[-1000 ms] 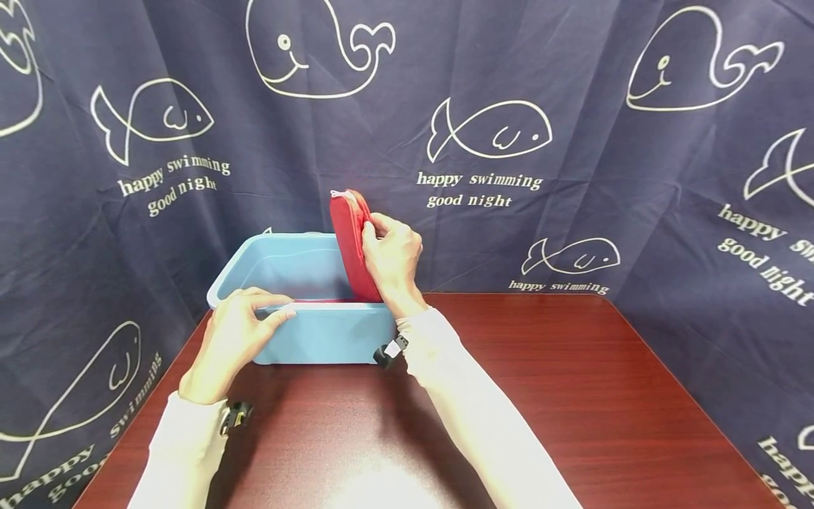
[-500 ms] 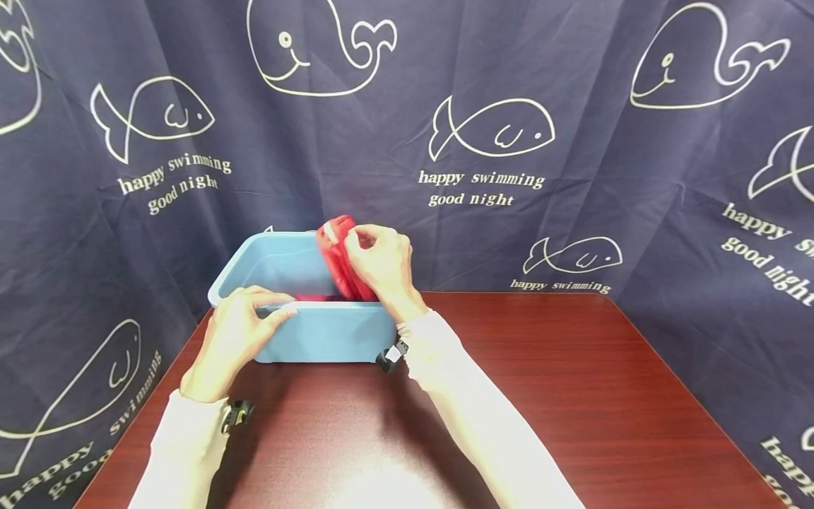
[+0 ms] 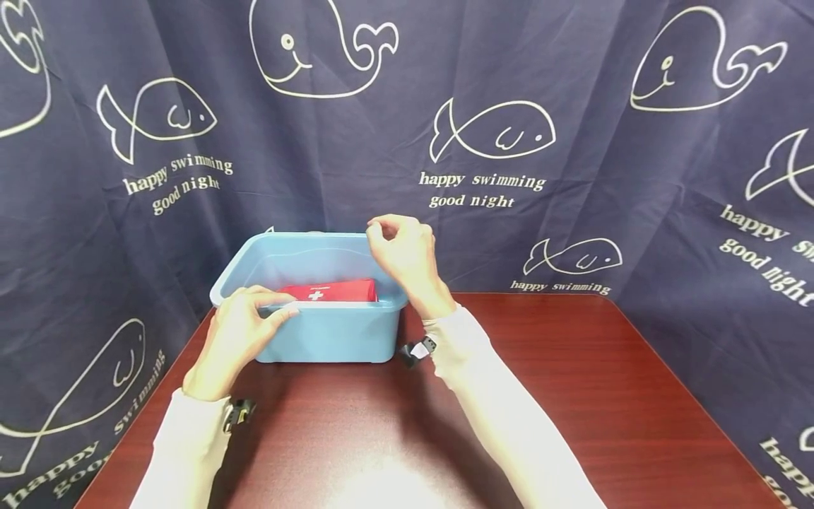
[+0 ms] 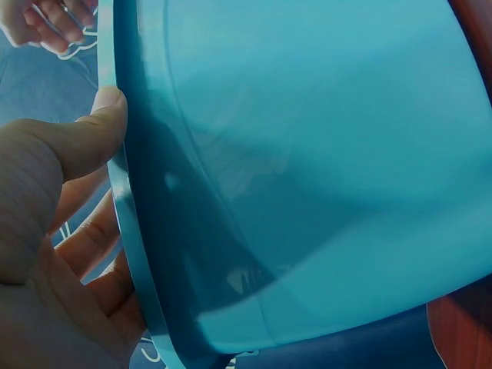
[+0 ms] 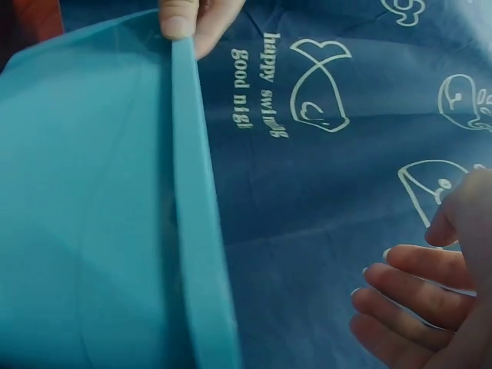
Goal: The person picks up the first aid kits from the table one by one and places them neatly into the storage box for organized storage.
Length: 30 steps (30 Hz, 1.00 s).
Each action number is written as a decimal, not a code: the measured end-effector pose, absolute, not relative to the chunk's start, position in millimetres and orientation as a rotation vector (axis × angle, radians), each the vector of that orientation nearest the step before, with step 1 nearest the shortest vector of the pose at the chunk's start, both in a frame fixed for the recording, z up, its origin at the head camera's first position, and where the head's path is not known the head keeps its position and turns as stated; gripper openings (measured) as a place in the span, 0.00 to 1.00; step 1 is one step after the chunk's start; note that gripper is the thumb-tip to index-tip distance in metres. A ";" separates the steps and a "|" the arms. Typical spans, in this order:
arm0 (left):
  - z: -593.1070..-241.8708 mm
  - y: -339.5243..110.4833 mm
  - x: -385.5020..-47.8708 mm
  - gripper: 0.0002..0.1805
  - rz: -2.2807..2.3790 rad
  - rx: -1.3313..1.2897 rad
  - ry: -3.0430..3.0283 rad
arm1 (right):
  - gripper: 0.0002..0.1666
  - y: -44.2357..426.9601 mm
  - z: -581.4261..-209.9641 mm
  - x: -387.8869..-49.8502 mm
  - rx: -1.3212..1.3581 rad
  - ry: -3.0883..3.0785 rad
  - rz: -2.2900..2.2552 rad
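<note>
My left hand (image 3: 237, 336) grips the near rim of a light blue plastic bin (image 3: 327, 336), with its thumb on the outer face and the other fingers over the rim. Inside the bin lies a red first-aid pouch (image 3: 348, 290) with a white cross, its lower part hidden behind the front wall. Above the bin's right end hovers my right hand (image 3: 407, 256), holding nothing. In the right wrist view its fingers (image 5: 419, 300) are loosely bent and apart from the rim.
The bin stands at the back left of a reddish-brown wooden table (image 3: 540, 396). A dark blue curtain (image 3: 394, 141) with white fish and whale drawings hangs close behind and on both sides.
The red pouch, earlier held upright at the bin's right end, has been let go and now lies inside. My right hand has moved slightly up and right; the left has stayed put.
</note>
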<state>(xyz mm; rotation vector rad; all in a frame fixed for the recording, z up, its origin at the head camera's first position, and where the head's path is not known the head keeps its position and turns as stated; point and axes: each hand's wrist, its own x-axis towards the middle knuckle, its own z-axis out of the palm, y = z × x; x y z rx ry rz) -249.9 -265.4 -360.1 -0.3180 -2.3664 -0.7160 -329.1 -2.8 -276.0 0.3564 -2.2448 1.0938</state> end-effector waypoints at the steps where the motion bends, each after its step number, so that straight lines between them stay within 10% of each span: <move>1: -360.5 -265.5 -249.7 0.10 -0.715 -0.319 -2.369 | 0.13 2.0 -274.8 -328.0 0.364 -2.247 1.090; 30: -361.1 -264.2 -247.0 0.10 -0.727 -0.290 -2.418 | 0.31 155.7 -297.2 -296.9 0.422 -2.491 0.681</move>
